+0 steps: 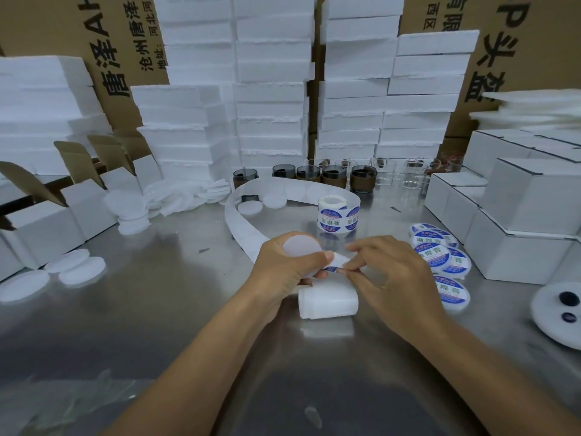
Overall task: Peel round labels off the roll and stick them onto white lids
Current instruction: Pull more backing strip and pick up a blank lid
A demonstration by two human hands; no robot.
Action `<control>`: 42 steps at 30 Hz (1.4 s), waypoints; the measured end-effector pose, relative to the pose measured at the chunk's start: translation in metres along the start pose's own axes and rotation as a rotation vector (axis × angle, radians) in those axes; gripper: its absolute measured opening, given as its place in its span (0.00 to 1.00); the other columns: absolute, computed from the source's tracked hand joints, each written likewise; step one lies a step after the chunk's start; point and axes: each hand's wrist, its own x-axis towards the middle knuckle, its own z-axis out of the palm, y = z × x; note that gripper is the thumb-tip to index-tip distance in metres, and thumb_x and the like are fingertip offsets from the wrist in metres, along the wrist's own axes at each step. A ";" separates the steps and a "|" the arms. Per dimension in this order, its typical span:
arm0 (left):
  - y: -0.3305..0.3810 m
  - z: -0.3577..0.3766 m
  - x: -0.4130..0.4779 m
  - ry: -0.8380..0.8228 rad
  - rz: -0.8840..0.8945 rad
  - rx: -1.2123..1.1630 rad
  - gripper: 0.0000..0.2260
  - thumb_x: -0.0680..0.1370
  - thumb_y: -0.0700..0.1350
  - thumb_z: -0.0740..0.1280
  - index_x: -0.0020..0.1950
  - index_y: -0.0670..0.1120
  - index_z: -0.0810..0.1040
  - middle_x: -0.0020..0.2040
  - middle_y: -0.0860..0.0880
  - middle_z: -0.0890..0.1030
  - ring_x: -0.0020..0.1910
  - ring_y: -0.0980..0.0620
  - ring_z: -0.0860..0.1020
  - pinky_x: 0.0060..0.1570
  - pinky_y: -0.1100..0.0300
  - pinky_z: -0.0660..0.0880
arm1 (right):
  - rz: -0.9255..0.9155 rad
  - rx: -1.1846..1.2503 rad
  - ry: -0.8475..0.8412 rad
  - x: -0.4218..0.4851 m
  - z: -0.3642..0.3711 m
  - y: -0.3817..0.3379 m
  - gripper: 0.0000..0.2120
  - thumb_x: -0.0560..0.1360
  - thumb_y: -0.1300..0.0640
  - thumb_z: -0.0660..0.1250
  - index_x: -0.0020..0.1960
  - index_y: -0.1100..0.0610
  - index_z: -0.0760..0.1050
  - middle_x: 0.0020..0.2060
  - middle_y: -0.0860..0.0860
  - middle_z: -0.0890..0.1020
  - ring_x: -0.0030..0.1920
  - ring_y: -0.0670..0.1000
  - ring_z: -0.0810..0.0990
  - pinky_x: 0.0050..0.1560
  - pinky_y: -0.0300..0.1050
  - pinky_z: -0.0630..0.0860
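My left hand (283, 272) holds a bare white lid (301, 247) between fingers and thumb, together with the end of the backing strip (248, 234). My right hand (386, 272) pinches the edge of a blue-and-white round label (335, 264) at that strip's end, right beside the lid. The label roll (338, 214) stands upright just beyond my hands, its empty backing looping off to the left. A pile of labelled lids (440, 256) lies to the right. Plain white lids (75, 269) lie at the left.
A white plastic jar (328, 302) lies on its side under my hands on the steel table (176, 309). White cartons (518, 221) stand right, open boxes (47, 221) left, glass cups (333, 177) and foam stacks (270, 89) behind. A white disc (556, 313) sits far right.
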 end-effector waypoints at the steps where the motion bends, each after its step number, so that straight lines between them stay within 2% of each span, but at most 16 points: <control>1: 0.000 -0.001 0.001 0.016 0.003 0.008 0.11 0.66 0.40 0.77 0.43 0.48 0.79 0.32 0.51 0.83 0.30 0.54 0.82 0.27 0.67 0.74 | 0.023 0.018 -0.031 0.000 0.000 0.000 0.06 0.64 0.64 0.76 0.39 0.59 0.82 0.43 0.55 0.83 0.42 0.55 0.81 0.42 0.49 0.79; 4: 0.000 -0.007 0.004 0.062 -0.001 -0.007 0.10 0.66 0.40 0.77 0.44 0.48 0.79 0.29 0.51 0.82 0.26 0.56 0.80 0.24 0.68 0.72 | 0.078 0.051 -0.115 -0.002 0.001 0.000 0.09 0.65 0.65 0.76 0.43 0.57 0.82 0.48 0.54 0.81 0.48 0.54 0.79 0.44 0.50 0.79; 7: 0.000 -0.011 0.008 0.127 -0.037 -0.029 0.13 0.67 0.42 0.77 0.49 0.47 0.79 0.33 0.47 0.82 0.25 0.56 0.78 0.25 0.66 0.71 | 0.129 0.122 -0.146 -0.003 0.000 0.000 0.08 0.67 0.65 0.73 0.43 0.56 0.80 0.50 0.51 0.78 0.51 0.50 0.77 0.48 0.48 0.77; 10: -0.002 -0.013 0.010 0.151 -0.059 -0.077 0.13 0.67 0.42 0.76 0.49 0.46 0.79 0.32 0.48 0.82 0.28 0.53 0.79 0.29 0.62 0.72 | 0.270 0.321 -0.104 -0.001 -0.001 -0.003 0.11 0.67 0.67 0.70 0.38 0.51 0.76 0.49 0.47 0.75 0.53 0.41 0.73 0.53 0.34 0.70; 12: -0.003 -0.013 0.010 0.162 -0.075 -0.102 0.14 0.67 0.42 0.77 0.50 0.45 0.78 0.36 0.46 0.81 0.27 0.54 0.79 0.29 0.62 0.71 | 0.366 0.438 -0.001 0.003 -0.004 -0.007 0.11 0.66 0.65 0.66 0.34 0.49 0.72 0.47 0.46 0.75 0.51 0.36 0.73 0.52 0.27 0.65; 14: -0.004 -0.012 0.010 0.171 -0.087 -0.114 0.14 0.67 0.42 0.77 0.49 0.45 0.78 0.38 0.47 0.81 0.28 0.55 0.80 0.28 0.62 0.71 | 0.430 0.506 0.123 0.007 -0.006 -0.007 0.10 0.65 0.64 0.62 0.33 0.48 0.71 0.45 0.44 0.75 0.50 0.38 0.73 0.52 0.33 0.68; 17: -0.005 -0.009 0.010 0.138 -0.088 -0.125 0.15 0.66 0.42 0.77 0.49 0.45 0.78 0.32 0.51 0.82 0.28 0.54 0.80 0.27 0.64 0.72 | 0.453 0.574 0.194 0.009 -0.010 -0.011 0.13 0.66 0.64 0.61 0.39 0.45 0.73 0.46 0.46 0.75 0.48 0.44 0.76 0.51 0.46 0.73; 20: -0.006 -0.006 0.009 0.093 -0.080 -0.132 0.17 0.65 0.41 0.78 0.51 0.45 0.78 0.30 0.52 0.82 0.29 0.53 0.81 0.25 0.65 0.72 | 0.424 0.698 0.064 0.007 -0.009 -0.020 0.19 0.70 0.64 0.63 0.51 0.41 0.73 0.51 0.48 0.77 0.48 0.46 0.80 0.54 0.45 0.75; 23: -0.007 -0.003 0.008 0.069 -0.081 -0.139 0.16 0.66 0.42 0.78 0.50 0.46 0.78 0.33 0.51 0.83 0.30 0.52 0.82 0.24 0.66 0.71 | 0.417 0.735 -0.124 0.001 -0.004 -0.023 0.27 0.74 0.67 0.64 0.62 0.39 0.67 0.57 0.45 0.75 0.54 0.45 0.79 0.58 0.41 0.73; 26: -0.006 -0.003 0.007 0.060 -0.111 -0.162 0.17 0.67 0.42 0.77 0.53 0.45 0.77 0.35 0.50 0.83 0.32 0.52 0.83 0.26 0.64 0.73 | 0.448 0.711 -0.217 -0.002 -0.002 -0.020 0.30 0.75 0.68 0.63 0.64 0.38 0.63 0.59 0.43 0.74 0.57 0.41 0.76 0.59 0.39 0.70; 30: -0.005 -0.003 0.005 0.068 -0.103 -0.192 0.17 0.70 0.42 0.75 0.57 0.43 0.76 0.42 0.46 0.83 0.33 0.53 0.83 0.28 0.64 0.75 | 0.511 0.724 -0.375 -0.004 0.003 -0.016 0.32 0.76 0.66 0.61 0.64 0.33 0.57 0.61 0.39 0.70 0.57 0.36 0.74 0.52 0.28 0.71; 33: -0.004 -0.005 0.005 0.066 -0.059 -0.228 0.15 0.71 0.44 0.74 0.55 0.45 0.76 0.46 0.46 0.82 0.35 0.53 0.83 0.31 0.64 0.76 | 0.538 0.734 -0.432 -0.004 0.006 -0.015 0.30 0.77 0.65 0.60 0.63 0.31 0.55 0.61 0.38 0.70 0.55 0.37 0.76 0.51 0.25 0.70; 36: 0.000 -0.004 0.004 -0.047 -0.059 -0.378 0.09 0.72 0.45 0.71 0.50 0.45 0.77 0.41 0.46 0.83 0.35 0.52 0.83 0.33 0.62 0.78 | 0.547 0.724 -0.434 -0.004 0.007 -0.015 0.29 0.78 0.64 0.59 0.63 0.32 0.55 0.61 0.38 0.70 0.53 0.37 0.78 0.51 0.22 0.68; 40: 0.001 0.003 0.000 -0.311 -0.147 -0.548 0.17 0.69 0.53 0.67 0.52 0.43 0.77 0.42 0.43 0.84 0.37 0.48 0.83 0.38 0.58 0.80 | 0.571 0.771 -0.394 -0.004 0.006 -0.014 0.29 0.78 0.66 0.56 0.62 0.32 0.57 0.56 0.34 0.73 0.50 0.38 0.79 0.50 0.24 0.69; 42: -0.002 0.007 -0.002 -0.370 -0.220 -0.530 0.22 0.70 0.56 0.65 0.57 0.43 0.76 0.46 0.42 0.84 0.41 0.46 0.83 0.40 0.56 0.81 | 0.630 0.781 -0.268 -0.002 0.006 -0.013 0.26 0.79 0.65 0.54 0.62 0.34 0.61 0.51 0.38 0.76 0.49 0.40 0.78 0.52 0.33 0.73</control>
